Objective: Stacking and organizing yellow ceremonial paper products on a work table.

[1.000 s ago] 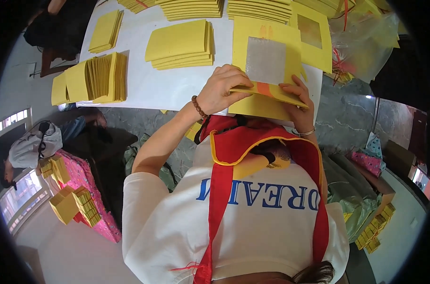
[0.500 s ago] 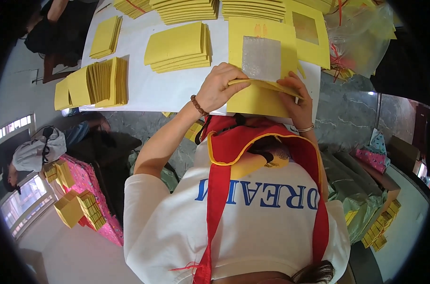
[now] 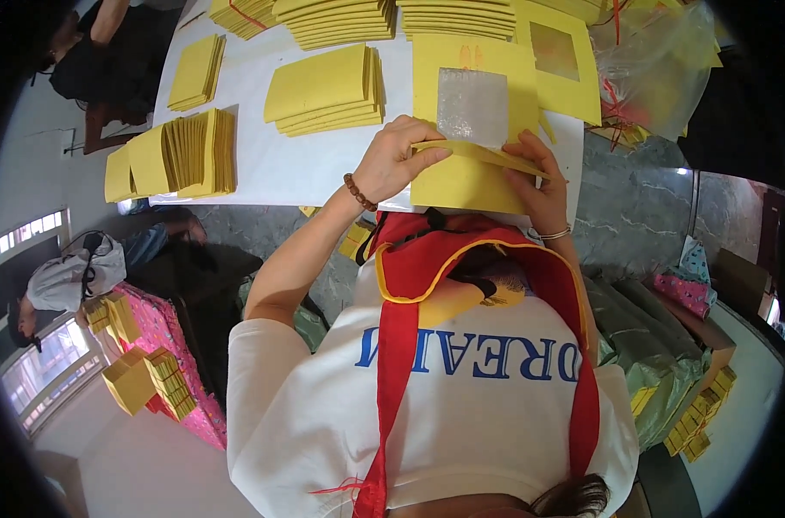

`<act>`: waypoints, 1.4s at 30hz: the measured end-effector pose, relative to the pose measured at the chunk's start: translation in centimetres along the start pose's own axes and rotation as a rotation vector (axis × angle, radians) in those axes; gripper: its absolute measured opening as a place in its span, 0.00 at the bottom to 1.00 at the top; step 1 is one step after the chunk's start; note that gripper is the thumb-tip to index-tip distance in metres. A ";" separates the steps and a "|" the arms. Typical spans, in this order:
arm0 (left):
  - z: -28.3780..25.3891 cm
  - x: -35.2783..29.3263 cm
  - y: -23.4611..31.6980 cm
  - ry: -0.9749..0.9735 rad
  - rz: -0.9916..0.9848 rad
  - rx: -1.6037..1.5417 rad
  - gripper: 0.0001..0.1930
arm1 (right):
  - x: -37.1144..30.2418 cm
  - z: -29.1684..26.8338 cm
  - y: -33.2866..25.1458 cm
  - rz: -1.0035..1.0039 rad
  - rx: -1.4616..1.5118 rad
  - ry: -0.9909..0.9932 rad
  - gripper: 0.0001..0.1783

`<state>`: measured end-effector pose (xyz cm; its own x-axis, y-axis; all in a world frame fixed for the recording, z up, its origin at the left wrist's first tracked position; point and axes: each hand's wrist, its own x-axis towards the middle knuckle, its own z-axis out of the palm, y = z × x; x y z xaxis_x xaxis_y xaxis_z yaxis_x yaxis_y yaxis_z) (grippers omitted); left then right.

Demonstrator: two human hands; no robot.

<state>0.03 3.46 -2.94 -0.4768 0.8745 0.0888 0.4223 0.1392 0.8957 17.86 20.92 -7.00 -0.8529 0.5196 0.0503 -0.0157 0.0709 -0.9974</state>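
At the near edge of the white surface (image 3: 297, 173), the left hand (image 3: 394, 161) pinches one end of a bent yellow paper sheet (image 3: 474, 150). The right hand (image 3: 543, 186), half curled, holds its other end. It looks only part folded. Farther off, a yellow paper stack (image 3: 317, 85) looks done.

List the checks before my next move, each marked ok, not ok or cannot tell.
1. Bare left hand pinching the left end of the thin yellow paperboard piece: ok.
2. Bare right hand on its right end: ok.
3. Paperboard piece lying flat: not ok; the held part is lifted and bowed.
4. Fanned row of folded yellow paperboards at far left, clear of both hands: ok.
5. Underside of the held part unmarked: cannot tell; hidden.
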 end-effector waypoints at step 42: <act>2.1 -1.5 1.9 -0.207 0.640 0.711 0.17 | 0.2 -0.7 -0.5 0.172 0.321 0.006 0.32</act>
<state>3.22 3.37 -2.26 0.1200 0.9373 0.3273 0.9528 -0.2013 0.2271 18.12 21.58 -6.41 -0.8544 0.5054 -0.1207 -0.0357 -0.2888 -0.9567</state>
